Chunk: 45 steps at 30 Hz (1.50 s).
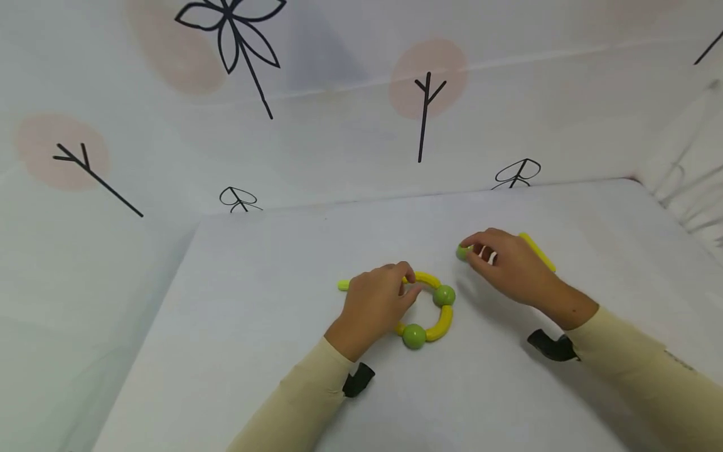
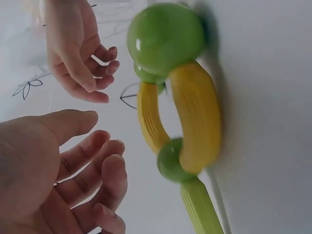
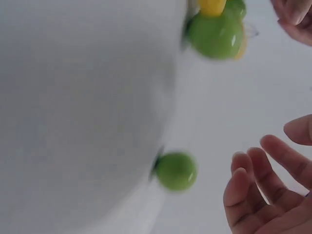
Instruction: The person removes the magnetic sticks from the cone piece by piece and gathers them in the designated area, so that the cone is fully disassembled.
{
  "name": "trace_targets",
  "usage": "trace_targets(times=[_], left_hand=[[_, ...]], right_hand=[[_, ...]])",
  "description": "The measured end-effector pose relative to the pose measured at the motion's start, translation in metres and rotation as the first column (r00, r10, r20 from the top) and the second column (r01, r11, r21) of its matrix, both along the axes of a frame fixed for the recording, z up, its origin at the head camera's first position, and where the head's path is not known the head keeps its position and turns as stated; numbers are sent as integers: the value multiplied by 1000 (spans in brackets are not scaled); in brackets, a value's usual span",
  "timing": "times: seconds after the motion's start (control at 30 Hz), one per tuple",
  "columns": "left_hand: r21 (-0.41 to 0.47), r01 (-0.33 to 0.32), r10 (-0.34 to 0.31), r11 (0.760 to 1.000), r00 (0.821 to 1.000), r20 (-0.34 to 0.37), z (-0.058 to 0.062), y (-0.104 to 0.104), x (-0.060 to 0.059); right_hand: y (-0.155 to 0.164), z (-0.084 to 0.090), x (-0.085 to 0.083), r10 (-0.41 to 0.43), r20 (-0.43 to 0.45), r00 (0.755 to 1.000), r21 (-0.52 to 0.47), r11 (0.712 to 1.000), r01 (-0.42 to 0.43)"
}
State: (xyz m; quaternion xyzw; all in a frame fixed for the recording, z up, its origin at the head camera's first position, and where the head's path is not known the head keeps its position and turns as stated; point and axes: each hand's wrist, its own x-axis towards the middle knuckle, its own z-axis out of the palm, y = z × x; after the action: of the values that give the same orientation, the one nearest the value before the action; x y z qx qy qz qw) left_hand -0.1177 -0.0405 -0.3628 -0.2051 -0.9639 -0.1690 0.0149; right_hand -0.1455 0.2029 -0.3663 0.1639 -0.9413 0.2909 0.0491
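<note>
On the white table lies a ring of curved yellow rods [image 1: 440, 325] and green balls [image 1: 415, 336]. A straight light-green rod [image 2: 201, 207] juts out from a ball on its left side. My left hand [image 1: 375, 298] hovers over the ring's left part, hiding some of it; its fingers are loosely bent with nothing between them. Farther right, my right hand [image 1: 505, 260] is beside a loose green ball [image 3: 176, 171], fingers relaxed and apart from it in the right wrist view. Behind that hand lies a straight yellow rod [image 1: 538, 252], partly covered.
The table [image 1: 237, 351] meets a white backdrop [image 1: 339, 144] with black plant drawings and pale pink spots along its far edge. Black wrist pieces [image 1: 358, 380] stick out under both beige sleeves [image 1: 627, 358].
</note>
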Motion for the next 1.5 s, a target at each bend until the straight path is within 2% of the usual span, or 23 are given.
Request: trace_targets(times=[0.2, 0.3, 0.5, 0.6, 0.73, 0.9, 1.0, 1.17, 1.33, 1.5], left_hand=[[-61, -110, 112, 992, 993, 23, -5, -23, 2], [-101, -137, 142, 985, 989, 48, -7, -30, 2], [-187, -92, 113, 978, 988, 104, -14, -32, 4], [-222, -65, 91, 973, 990, 110, -19, -30, 5], [-232, -48, 72, 971, 993, 95, -24, -26, 6], [-214, -65, 96, 975, 986, 134, -25, -27, 4], [-204, -86, 119, 975, 981, 155, -26, -29, 0], [-194, -88, 120, 977, 980, 160, -24, -32, -4], [-197, -69, 97, 978, 986, 134, -23, -36, -5], [-178, -39, 62, 983, 991, 123, -22, -38, -7]], right_hand=[[-33, -5, 3, 102, 63, 993, -16, 995, -102], [-42, -9, 3, 147, 79, 986, -39, 989, -144], [-48, -16, 6, 188, 111, 976, -52, 982, -183], [-47, -20, 8, 204, 117, 972, -49, 979, -199], [-43, -22, 11, 210, 108, 972, -29, 978, -208], [-41, -24, 9, 207, 156, 966, 12, 977, -212], [-41, -26, 7, 224, 219, 950, 15, 972, -233], [-42, -26, 8, 253, 315, 915, -14, 965, -262], [-46, -27, 13, 298, 345, 890, -22, 950, -310], [-52, -27, 20, 409, 344, 845, -64, 908, -414]])
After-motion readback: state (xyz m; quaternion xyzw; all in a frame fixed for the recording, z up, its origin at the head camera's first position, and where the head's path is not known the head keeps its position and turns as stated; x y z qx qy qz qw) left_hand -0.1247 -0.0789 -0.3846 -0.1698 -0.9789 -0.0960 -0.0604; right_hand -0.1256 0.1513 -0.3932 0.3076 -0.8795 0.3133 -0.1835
